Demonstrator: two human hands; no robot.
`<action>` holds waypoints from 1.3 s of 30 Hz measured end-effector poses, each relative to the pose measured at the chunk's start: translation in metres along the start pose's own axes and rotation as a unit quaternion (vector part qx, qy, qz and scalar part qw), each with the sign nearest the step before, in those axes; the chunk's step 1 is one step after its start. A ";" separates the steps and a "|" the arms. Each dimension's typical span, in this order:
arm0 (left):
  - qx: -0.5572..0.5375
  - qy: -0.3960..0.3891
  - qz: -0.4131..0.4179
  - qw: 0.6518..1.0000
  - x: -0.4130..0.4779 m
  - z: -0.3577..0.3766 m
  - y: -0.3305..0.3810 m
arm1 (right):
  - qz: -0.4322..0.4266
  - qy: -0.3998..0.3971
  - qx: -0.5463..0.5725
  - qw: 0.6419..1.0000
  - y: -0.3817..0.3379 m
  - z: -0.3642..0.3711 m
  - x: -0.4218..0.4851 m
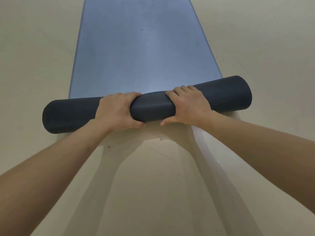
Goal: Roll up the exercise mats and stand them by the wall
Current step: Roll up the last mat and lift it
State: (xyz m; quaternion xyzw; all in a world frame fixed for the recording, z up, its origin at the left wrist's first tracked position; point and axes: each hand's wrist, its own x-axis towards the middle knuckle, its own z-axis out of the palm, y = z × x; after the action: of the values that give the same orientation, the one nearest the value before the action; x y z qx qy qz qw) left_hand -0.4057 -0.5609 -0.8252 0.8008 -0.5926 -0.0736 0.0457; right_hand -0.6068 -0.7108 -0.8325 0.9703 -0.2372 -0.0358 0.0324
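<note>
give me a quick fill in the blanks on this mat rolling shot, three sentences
1. The exercise mat stretches ahead, its flat top face coloured ____.
2. The left hand and right hand both grip the mat's ____ end.
3. The mat lies on the beige ____.

Missing words: blue; rolled; floor

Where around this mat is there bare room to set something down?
Bare floor runs along both long edges of the unrolled blue mat, and more lies on the near side of the dark roll. It is crowded at the roll's middle, where the left hand and right hand grip it close together.
</note>
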 end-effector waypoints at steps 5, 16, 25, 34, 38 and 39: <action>-0.047 -0.095 -0.008 0.994 -0.019 -0.021 0.004 | 0.004 -0.057 0.053 0.997 -0.005 -0.029 -0.020; -0.165 -0.316 -0.003 0.934 -0.136 -0.026 0.048 | -0.041 -0.216 0.133 0.967 -0.051 -0.068 -0.142; -0.145 -0.316 0.034 0.937 -0.201 -0.017 0.073 | -0.050 -0.290 0.206 0.933 -0.071 -0.051 -0.189; -0.031 0.070 0.029 0.997 -0.261 0.013 0.120 | -0.036 -0.282 0.254 0.924 -0.062 -0.039 -0.170; 0.031 0.060 0.029 0.997 -0.257 0.027 0.116 | -0.041 -0.274 0.236 0.931 -0.058 -0.034 -0.155; 0.037 0.057 0.030 0.997 -0.249 0.028 0.113 | -0.042 -0.262 0.220 0.939 -0.056 -0.034 -0.151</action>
State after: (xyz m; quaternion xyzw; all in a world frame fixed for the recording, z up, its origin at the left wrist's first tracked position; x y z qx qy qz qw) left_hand -0.5883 -0.3553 -0.8190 0.7864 -0.6155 -0.0047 0.0522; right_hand -0.7118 -0.5898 -0.7948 0.9185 -0.1982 -0.2373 -0.2466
